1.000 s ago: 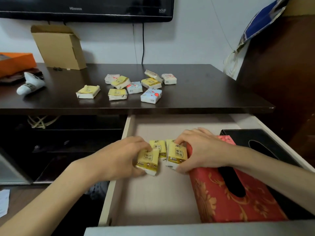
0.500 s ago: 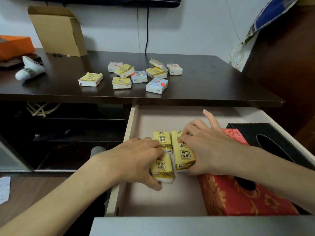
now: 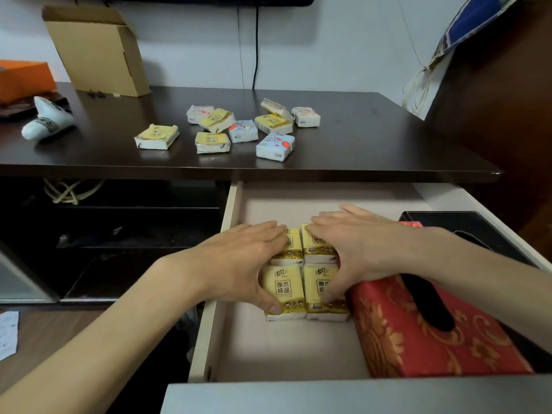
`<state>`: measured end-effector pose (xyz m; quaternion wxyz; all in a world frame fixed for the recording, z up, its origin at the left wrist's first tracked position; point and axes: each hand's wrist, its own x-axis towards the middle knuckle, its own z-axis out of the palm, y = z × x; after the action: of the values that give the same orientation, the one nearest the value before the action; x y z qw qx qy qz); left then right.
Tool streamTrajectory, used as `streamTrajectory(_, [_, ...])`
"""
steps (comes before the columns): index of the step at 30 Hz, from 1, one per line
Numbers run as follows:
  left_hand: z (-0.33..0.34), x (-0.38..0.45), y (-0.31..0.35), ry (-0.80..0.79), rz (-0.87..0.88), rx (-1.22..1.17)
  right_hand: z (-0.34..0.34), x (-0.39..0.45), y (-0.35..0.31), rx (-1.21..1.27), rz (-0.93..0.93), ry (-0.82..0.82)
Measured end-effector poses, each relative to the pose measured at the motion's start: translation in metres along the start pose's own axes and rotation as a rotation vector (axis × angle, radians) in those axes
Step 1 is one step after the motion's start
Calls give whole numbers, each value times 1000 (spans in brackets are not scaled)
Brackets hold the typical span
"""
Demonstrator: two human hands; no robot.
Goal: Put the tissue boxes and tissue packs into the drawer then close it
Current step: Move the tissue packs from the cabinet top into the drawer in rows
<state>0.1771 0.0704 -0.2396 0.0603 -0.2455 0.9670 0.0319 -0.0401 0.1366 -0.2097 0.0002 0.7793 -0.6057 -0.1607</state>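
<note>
The drawer (image 3: 206,333) under the dark table stands pulled open. Several yellow tissue packs (image 3: 283,289) lie in a tight two-by-two block on its floor. My left hand (image 3: 239,264) presses against the block's left side, thumb on the front pack. My right hand (image 3: 358,246) presses from the right, fingers over the rear pack (image 3: 316,242). A red patterned tissue box (image 3: 418,339) lies in the drawer touching the block's right side, and a black tissue box (image 3: 478,225) sits behind it. Several more packs, yellow (image 3: 156,136) and pale blue (image 3: 275,146), lie scattered on the tabletop (image 3: 373,138).
A cardboard box (image 3: 98,52) stands open at the table's back left, beside an orange box (image 3: 24,79) and a white object (image 3: 47,124). The drawer's grey front panel (image 3: 328,395) is nearest me. Dark shelves with a coiled cable (image 3: 68,192) lie left of the drawer.
The two packs I held have come down onto the drawer floor in front of the other two. Both hands now close in on the block from its sides.
</note>
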Motion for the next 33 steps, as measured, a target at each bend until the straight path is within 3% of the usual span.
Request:
streamTrajectory(5, [-1, 9, 2, -50, -36, 82, -3, 7, -5, -27, -4, -122])
streamTrajectory(14, [0, 25, 12, -44, -73, 27, 3, 2, 0, -100, 7, -67])
streamTrajectory(21, [-7, 17, 2, -21, -59, -183, 2, 1, 2, -33, -10, -40])
streamTrajectory(33, [-1, 19, 7, 55, -44, -70, 4, 0, 1, 33, 17, -19])
